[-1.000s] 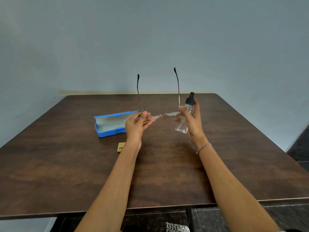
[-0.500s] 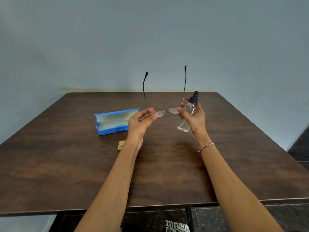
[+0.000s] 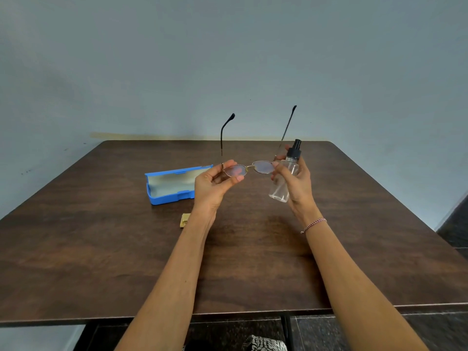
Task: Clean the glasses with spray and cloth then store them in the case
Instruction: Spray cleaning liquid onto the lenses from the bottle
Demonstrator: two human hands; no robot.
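Thin gold-rimmed glasses [image 3: 263, 166] hang in the air above the table, lenses toward me and both dark-tipped temples pointing up. My left hand [image 3: 215, 184] pinches the left lens rim between thumb and fingers. My right hand [image 3: 296, 183] grips a clear spray bottle [image 3: 285, 181] with a black nozzle, tilted, right beside the right lens; its fingertips touch the frame's right end. An open blue case [image 3: 172, 184] with pale lining lies on the table to the left. A small folded tan cloth [image 3: 185, 220] lies just in front of the case.
The dark wooden table [image 3: 101, 249] has its front edge near me and its right edge falling away toward a dark floor. A plain blue-grey wall stands behind. A patterned fabric shows below the table's front edge.
Both hands rose a little and the glasses tipped so the lenses now face me more. The temples shifted slightly right. The spray bottle stayed beside the right lens.
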